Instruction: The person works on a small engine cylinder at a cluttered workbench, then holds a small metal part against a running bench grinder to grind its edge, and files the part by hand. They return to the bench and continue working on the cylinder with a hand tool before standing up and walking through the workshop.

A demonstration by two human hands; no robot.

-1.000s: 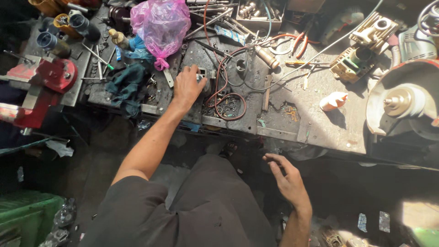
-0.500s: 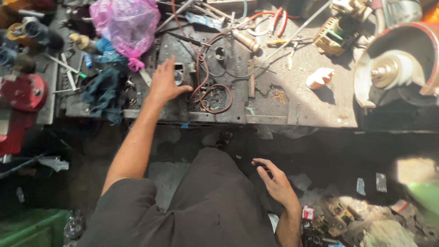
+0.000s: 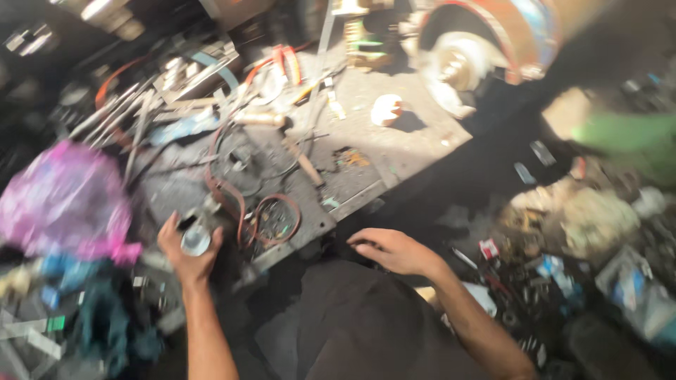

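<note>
My left hand (image 3: 187,255) is raised over the near edge of the cluttered workbench (image 3: 394,151) and is closed around a small round metal part (image 3: 195,241) with a shiny face. Red and brown wire loops (image 3: 271,219) lie on the bench just right of that hand. My right hand (image 3: 394,250) rests with fingers spread on my dark-trousered knee (image 3: 352,317), below the bench edge, holding nothing. The view is tilted and blurred.
A pink plastic bag (image 3: 67,204) sits at the left of the bench beside blue cloth (image 3: 105,324). Metal rods and tools (image 3: 141,116) crowd the back. A bench grinder wheel (image 3: 458,63) stands at the far right. Scrap litter (image 3: 584,225) covers the floor to the right.
The camera has swung and tilted to the right. My left hand has lifted off the bench and now grips the round metal part. My right hand has moved onto my knee.
</note>
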